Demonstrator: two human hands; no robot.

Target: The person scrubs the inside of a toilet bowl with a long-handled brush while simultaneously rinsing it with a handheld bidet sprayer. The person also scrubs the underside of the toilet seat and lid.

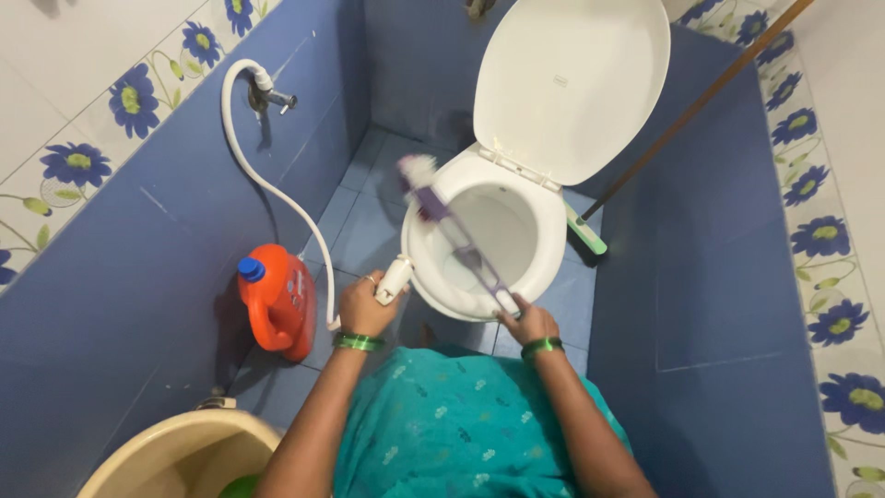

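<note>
A white toilet (553, 217) stands ahead with its lid raised against the blue wall. My right hand (527, 323) grips the handle end of a purple and white toilet brush (456, 235). The brush lies across the bowl, its white head raised above the left rim. My left hand (364, 306) holds a white spray nozzle (395, 279) just left of the bowl. A white hose (267, 184) runs from that nozzle up to a wall tap (273, 95). Both wrists wear green bangles.
An orange jug with a blue cap (275, 300) stands on the blue tiled floor at the left wall. A beige bucket (180, 452) sits at the lower left. A long-handled mop (687, 115) leans at the right of the toilet.
</note>
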